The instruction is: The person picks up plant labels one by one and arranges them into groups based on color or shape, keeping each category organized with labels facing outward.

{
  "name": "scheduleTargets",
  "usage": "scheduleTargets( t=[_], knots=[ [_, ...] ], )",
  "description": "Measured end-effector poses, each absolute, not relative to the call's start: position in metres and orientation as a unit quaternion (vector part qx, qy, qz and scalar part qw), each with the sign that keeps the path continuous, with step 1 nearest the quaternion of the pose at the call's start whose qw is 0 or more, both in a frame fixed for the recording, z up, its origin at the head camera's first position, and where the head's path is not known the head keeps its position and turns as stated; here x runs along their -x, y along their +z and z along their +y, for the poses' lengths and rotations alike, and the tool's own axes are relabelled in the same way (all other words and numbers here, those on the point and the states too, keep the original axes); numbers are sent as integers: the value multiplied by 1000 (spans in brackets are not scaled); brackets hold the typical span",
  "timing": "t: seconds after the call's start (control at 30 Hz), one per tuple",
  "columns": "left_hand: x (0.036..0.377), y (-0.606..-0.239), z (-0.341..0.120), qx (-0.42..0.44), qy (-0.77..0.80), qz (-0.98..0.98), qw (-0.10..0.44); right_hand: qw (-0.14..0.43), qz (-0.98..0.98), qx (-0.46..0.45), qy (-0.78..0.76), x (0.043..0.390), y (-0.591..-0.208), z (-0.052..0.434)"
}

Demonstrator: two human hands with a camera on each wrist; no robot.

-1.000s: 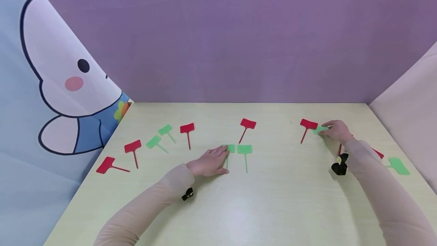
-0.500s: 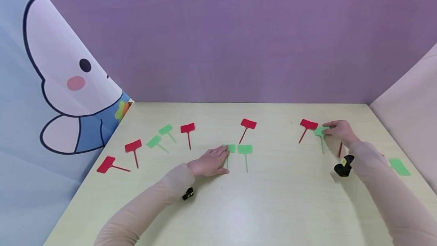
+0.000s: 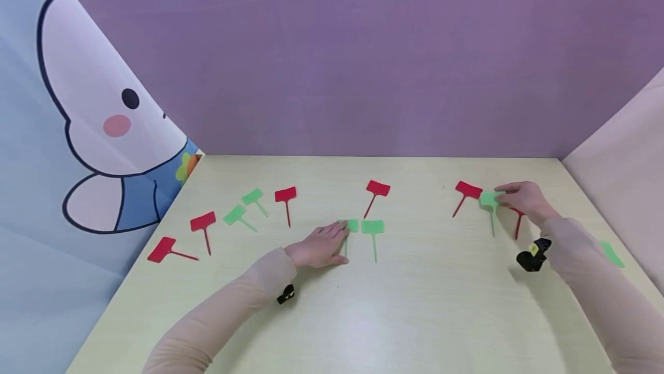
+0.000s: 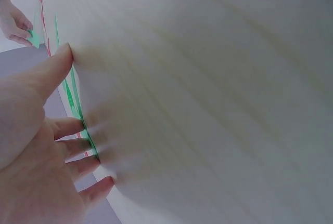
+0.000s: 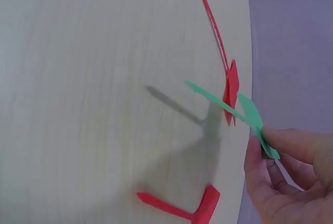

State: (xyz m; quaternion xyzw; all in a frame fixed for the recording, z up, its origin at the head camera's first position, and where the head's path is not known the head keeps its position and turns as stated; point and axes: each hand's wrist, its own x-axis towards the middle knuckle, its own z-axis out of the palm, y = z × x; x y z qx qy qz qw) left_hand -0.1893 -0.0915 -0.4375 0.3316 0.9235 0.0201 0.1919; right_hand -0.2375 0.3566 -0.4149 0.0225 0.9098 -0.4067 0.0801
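My right hand (image 3: 528, 199) pinches a green T-shaped plant label (image 3: 490, 199) by the edge of its head, between thumb and fingers. In the right wrist view this label's stake points away from the hand, and its shadow lies apart from it on the tabletop. Close by are a red plant label (image 3: 468, 189) on the left and another red label (image 3: 519, 225) beneath the wrist side. My left hand (image 3: 317, 246) rests with spread, straight fingers on a green label (image 3: 351, 226), covering part of it. Just right of that lies one more green label (image 3: 372, 227).
On the left of the pale table (image 3: 415, 305) are red labels, including one at the edge (image 3: 162, 249), and two green labels (image 3: 235, 215). A red label (image 3: 378, 188) lies at centre back. The right sleeve partly covers a green label (image 3: 612, 254). A purple backdrop (image 3: 363, 63) stands behind.
My right hand has shifted slightly right with the green label, whose stake now shows fully. The red label beside it has turned slightly. My left hand stays in place.
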Motion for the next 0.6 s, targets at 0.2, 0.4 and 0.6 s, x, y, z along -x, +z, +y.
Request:
scheduleTargets(
  t=[0.2, 0.4, 0.6],
  knots=[
    [190, -438, -92, -331, 22, 924, 192, 95, 899, -19, -427, 237, -411, 350],
    [191, -439, -91, -330, 21, 924, 191, 105, 882, -15, -459, 240, -409, 339],
    [191, -439, -90, -328, 23, 925, 192, 116, 871, -1, -478, 242, -410, 329]
  ],
)
